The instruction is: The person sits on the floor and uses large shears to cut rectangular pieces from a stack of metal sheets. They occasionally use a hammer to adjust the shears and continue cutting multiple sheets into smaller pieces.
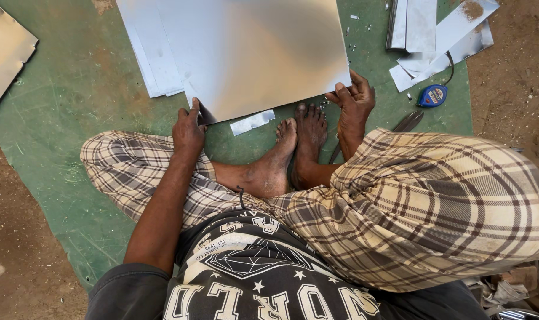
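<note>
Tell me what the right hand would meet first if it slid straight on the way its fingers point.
The right hand grips the near corner of the big metal sheet, fingers pointing up and left. Going on, it would slide further over that same sheet; nothing else seems to lie in the way.

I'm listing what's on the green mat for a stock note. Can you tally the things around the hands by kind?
Large metal sheet gripped by the left hand and right hand: 1
Sheets under it at the left, edges overlap, at least: 2
Small offcut strip: 1
Blue tape measure: 1
Metal snips, partly hidden: 1
Total: at least 6
</note>
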